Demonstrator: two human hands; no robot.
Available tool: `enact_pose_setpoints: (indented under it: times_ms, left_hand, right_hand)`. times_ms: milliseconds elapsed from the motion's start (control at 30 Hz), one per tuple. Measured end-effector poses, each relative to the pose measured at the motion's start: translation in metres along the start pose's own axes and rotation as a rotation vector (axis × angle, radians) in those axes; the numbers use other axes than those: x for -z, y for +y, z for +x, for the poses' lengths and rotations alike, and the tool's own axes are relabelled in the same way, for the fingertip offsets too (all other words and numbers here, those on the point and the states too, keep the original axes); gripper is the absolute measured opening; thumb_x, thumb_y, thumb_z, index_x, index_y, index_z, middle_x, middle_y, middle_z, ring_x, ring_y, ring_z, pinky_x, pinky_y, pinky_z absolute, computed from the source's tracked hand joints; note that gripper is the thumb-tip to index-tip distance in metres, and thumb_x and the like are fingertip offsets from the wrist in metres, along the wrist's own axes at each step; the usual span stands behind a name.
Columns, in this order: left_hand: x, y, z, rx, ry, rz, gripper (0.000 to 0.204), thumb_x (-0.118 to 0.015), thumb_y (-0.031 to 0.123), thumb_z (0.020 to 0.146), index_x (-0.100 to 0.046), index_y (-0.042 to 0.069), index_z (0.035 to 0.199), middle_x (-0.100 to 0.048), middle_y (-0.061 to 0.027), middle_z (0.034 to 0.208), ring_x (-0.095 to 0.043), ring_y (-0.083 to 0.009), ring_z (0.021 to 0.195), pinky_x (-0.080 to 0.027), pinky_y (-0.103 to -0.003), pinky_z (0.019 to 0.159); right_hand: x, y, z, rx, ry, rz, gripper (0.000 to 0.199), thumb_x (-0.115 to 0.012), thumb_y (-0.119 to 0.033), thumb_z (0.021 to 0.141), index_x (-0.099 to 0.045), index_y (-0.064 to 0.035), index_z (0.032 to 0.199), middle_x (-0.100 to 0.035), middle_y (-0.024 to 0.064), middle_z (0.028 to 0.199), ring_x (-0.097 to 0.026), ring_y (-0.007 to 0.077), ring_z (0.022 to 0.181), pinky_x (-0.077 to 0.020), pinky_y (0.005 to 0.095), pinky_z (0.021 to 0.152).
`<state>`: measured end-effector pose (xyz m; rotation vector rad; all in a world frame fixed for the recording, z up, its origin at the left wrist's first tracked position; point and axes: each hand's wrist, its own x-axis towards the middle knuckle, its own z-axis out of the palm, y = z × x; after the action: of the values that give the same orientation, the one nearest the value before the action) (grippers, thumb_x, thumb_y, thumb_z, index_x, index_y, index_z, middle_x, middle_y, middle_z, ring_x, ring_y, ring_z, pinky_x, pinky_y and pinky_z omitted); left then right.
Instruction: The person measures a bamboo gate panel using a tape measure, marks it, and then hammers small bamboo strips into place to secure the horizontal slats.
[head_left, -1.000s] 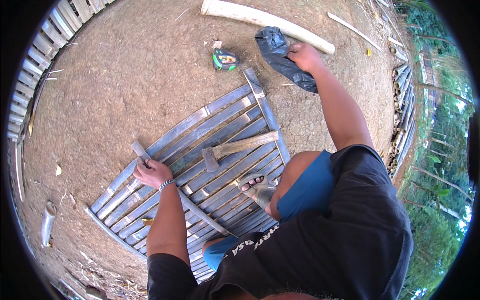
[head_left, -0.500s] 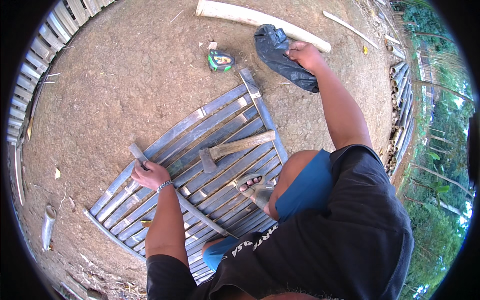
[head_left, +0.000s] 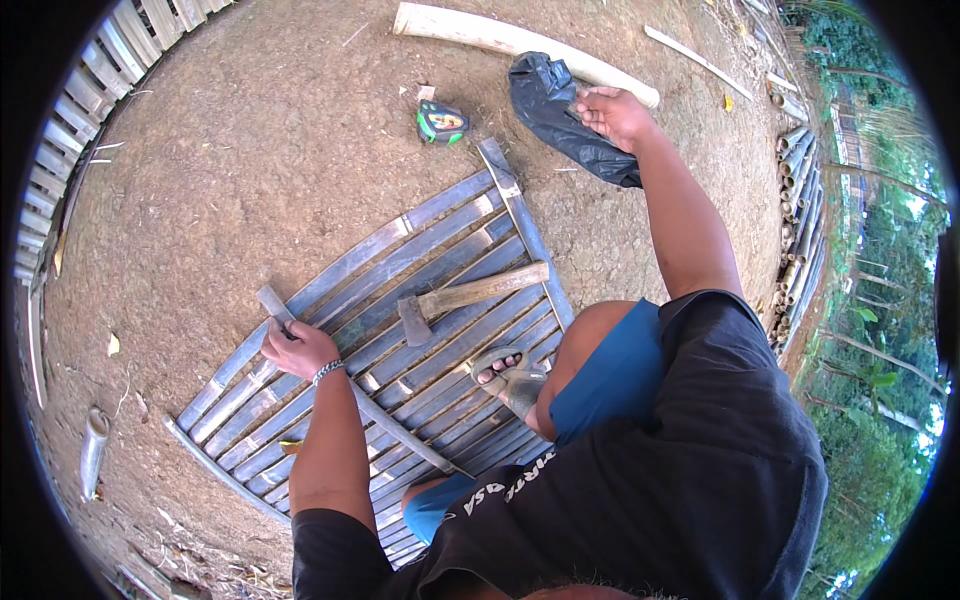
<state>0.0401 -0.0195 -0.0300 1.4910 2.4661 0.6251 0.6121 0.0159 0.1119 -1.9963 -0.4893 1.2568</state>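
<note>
My left hand [head_left: 300, 350], with a chain bracelet at the wrist, is closed round a bamboo crosspiece [head_left: 408, 432] near its far end. The crosspiece lies across a panel of bamboo slats [head_left: 375, 245]. A small dark thing shows between those fingers, too small to name. At the far right, my right hand [head_left: 615, 118] is over a black plastic bag [head_left: 545, 95], its fingertips pinched together; what they hold, if anything, cannot be made out. A hatchet [head_left: 470, 293] with a wooden handle rests on the slats between my hands.
A green and black tape measure [head_left: 442, 122] lies on the dirt beyond the panel. Behind the bag is a thick pale bamboo pole [head_left: 500, 35]. My sandalled foot [head_left: 510, 378] stands on the slats. Cut bamboo [head_left: 797, 220] is stacked at right; a slatted fence [head_left: 75, 115] bounds the left.
My right hand has shifted slightly to the right over the bag, and its fingers have drawn up from the plastic. My left hand stays in place on the crosspiece.
</note>
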Motion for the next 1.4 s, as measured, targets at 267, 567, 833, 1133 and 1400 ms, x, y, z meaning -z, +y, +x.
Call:
enact_pose_setpoints:
  times_ms: [267, 567, 833, 1133, 1400]
  left_hand:
    - [-0.01, -0.014, 0.001, -0.027, 0.025, -0.002, 0.035, -0.056, 0.017, 0.091, -0.067, 0.004, 0.122, -0.057, -0.014, 0.116, -0.059, -0.0337, 0.102, -0.045, -0.05, 0.092]
    - [-0.009, -0.017, 0.002, -0.044, 0.039, -0.011, 0.036, -0.056, 0.017, 0.091, -0.067, 0.003, 0.122, -0.057, -0.0149, 0.117, -0.059, -0.0348, 0.102, -0.045, -0.051, 0.091]
    - [-0.014, -0.012, -0.002, -0.034, 0.057, -0.033, 0.034, -0.056, 0.015, 0.091, -0.068, 0.002, 0.12, -0.058, -0.0163, 0.116, -0.059, -0.0351, 0.102, -0.045, -0.05, 0.091]
    - [-0.011, -0.016, 0.004, -0.227, 0.189, -0.113, 0.032, -0.066, 0.005, 0.082, -0.065, 0.003, 0.114, -0.063, -0.0227, 0.111, -0.059, -0.0418, 0.105, -0.046, -0.053, 0.092]
    - [-0.004, -0.018, 0.001, -0.153, 0.183, -0.204, 0.023, -0.06, 0.008, 0.09, -0.059, 0.004, 0.114, -0.06, -0.0181, 0.113, -0.056, -0.0375, 0.11, -0.042, -0.051, 0.095]
  right_hand:
    - [-0.008, 0.001, 0.001, -0.007, -0.005, -0.001, 0.019, -0.069, -0.015, 0.096, -0.065, -0.0017, 0.11, -0.069, 0.003, 0.093, -0.065, 0.0106, 0.082, -0.0556, 0.0244, 0.079]
    - [0.002, 0.002, -0.005, 0.016, -0.029, 0.083, 0.02, -0.067, -0.01, 0.097, -0.064, -0.0008, 0.115, -0.068, 0.0034, 0.095, -0.066, 0.012, 0.084, -0.0579, 0.0281, 0.081]
    - [0.02, -0.01, -0.025, 0.146, -0.199, 0.336, 0.016, -0.059, -0.012, 0.102, -0.064, -0.0021, 0.113, -0.067, 0.0011, 0.091, -0.065, 0.0106, 0.078, -0.0593, 0.0304, 0.076]
    - [-0.109, -0.064, -0.068, 0.349, -0.513, 0.146, 0.015, -0.064, -0.018, 0.1, -0.067, -0.0045, 0.106, -0.066, 0.0009, 0.088, -0.062, 0.0093, 0.077, -0.0562, 0.0288, 0.071]
    - [-0.368, 0.003, -0.121, 0.546, -0.897, -0.493, 0.02, -0.069, -0.022, 0.095, -0.073, -0.005, 0.103, -0.074, 0.0089, 0.091, -0.069, 0.0193, 0.081, -0.0551, 0.0326, 0.075]
